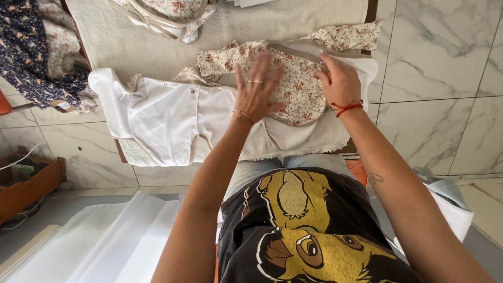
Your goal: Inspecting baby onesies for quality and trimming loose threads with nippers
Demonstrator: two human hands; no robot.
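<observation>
Both hands lay flat with nothing clamped in them: the left hand (255,93) pressed down with fingers spread on the floral printed fabric piece (296,86), and the right hand (340,84) rested on that piece's right edge, fingers loosely bent over its beige trim. Beneath the floral piece sat a white lining layer (285,137), touching it. Just left of the left hand, a white baby garment (165,118) lay spread out. All rested on a cream padded work surface (136,47). Farther back lay another floral piece (170,13), and dark patterned cloth (26,47) at far left.
</observation>
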